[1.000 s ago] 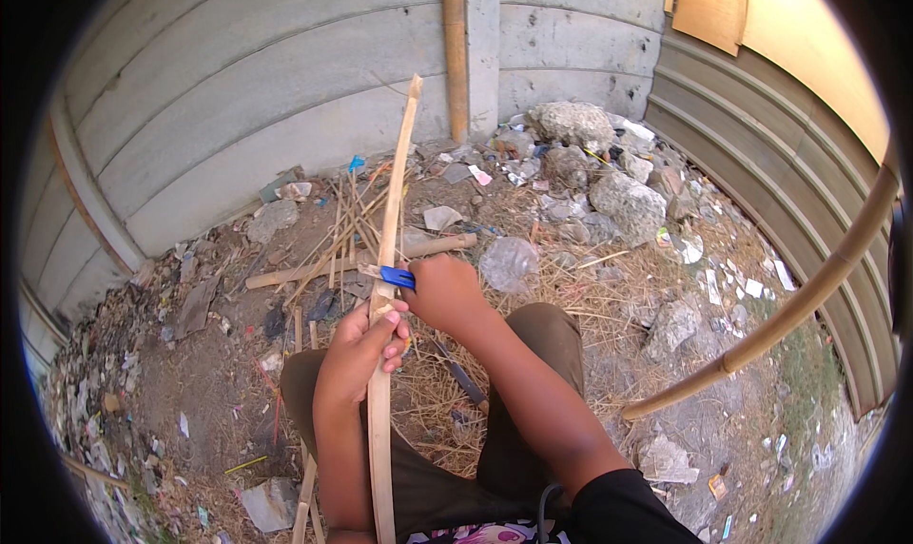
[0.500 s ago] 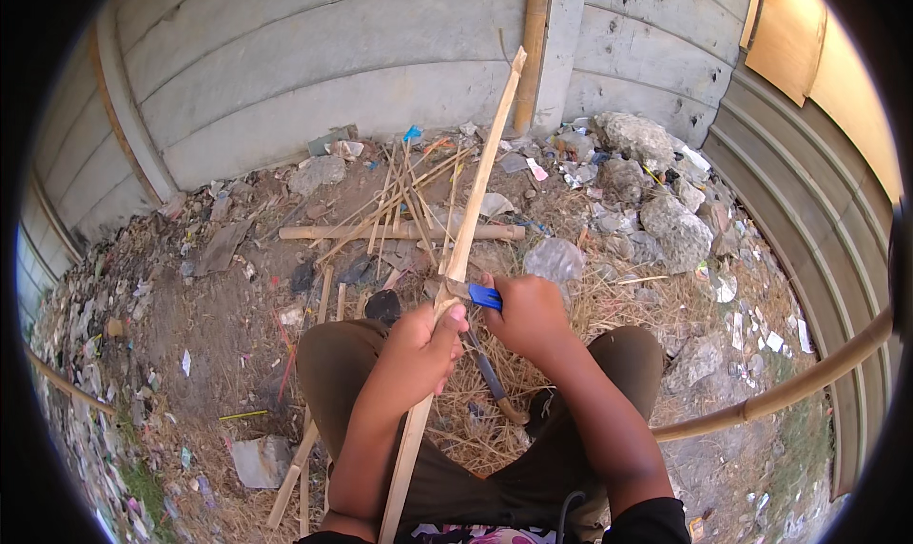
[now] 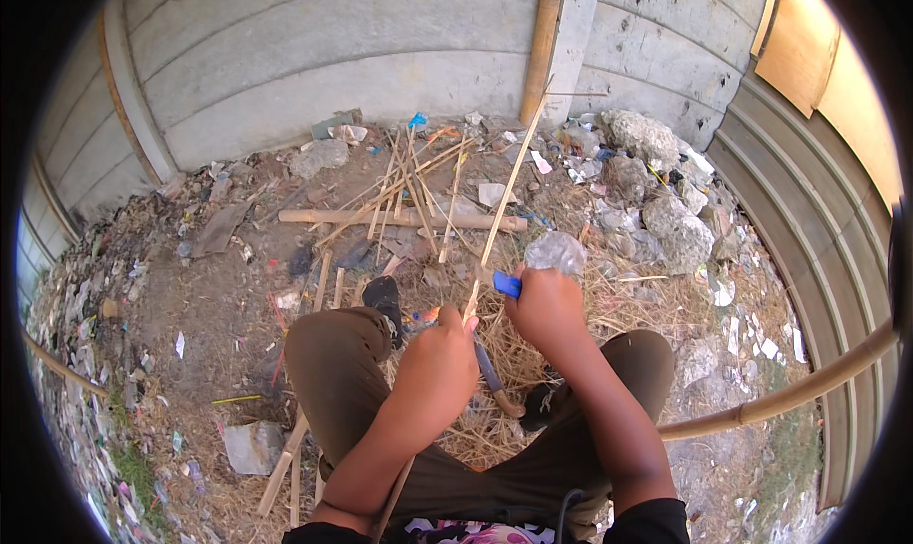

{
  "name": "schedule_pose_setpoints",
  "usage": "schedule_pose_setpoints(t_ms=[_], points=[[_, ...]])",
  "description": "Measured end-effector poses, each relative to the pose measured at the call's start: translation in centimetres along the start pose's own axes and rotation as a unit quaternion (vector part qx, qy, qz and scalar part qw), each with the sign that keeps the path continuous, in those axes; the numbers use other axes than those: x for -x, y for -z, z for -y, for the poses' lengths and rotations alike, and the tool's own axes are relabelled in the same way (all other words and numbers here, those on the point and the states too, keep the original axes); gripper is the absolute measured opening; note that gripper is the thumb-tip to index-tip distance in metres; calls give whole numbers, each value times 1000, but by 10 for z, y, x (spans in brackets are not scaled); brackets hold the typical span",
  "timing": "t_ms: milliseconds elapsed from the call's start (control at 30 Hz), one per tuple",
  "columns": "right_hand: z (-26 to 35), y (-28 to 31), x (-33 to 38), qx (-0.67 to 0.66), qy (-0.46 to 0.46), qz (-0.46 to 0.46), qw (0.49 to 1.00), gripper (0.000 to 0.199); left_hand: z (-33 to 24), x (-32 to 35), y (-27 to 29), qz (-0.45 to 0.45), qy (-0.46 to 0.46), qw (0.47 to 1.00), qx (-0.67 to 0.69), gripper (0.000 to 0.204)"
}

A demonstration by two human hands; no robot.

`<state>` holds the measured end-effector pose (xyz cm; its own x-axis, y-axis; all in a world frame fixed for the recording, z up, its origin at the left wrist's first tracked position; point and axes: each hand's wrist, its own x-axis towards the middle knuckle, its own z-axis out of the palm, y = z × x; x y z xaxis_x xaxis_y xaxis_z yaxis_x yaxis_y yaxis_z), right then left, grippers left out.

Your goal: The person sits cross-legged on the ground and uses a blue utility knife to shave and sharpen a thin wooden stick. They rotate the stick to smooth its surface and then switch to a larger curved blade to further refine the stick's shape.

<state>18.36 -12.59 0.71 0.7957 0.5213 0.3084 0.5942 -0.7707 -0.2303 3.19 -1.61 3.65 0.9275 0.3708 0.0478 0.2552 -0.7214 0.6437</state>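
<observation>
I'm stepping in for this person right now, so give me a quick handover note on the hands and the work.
Left hand: closed around the long bamboo strip, which slants up toward the wall.
Right hand: grip on a blue-handled knife, set against the strip just above the left hand.
Done: thin cut strips lie piled ahead on the ground, across a thicker pole.
Left: the held strip isn't yet laid with the pile.

sunlit grey concrete wall (image 3: 314,49), littered dirt ground (image 3: 204,306), rubble (image 3: 656,192)
</observation>
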Motion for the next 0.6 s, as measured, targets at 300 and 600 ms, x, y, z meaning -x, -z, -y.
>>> schedule_pose_setpoints(t_ms=[300, 600], points=[[-9, 2, -1, -68, 14, -70, 995, 33, -1, 6, -7, -6, -27, 999, -23, 31], [-2, 4, 21, -136, 61, 11, 989, 30, 1, 5, -5, 10, -45, 999, 16, 34]])
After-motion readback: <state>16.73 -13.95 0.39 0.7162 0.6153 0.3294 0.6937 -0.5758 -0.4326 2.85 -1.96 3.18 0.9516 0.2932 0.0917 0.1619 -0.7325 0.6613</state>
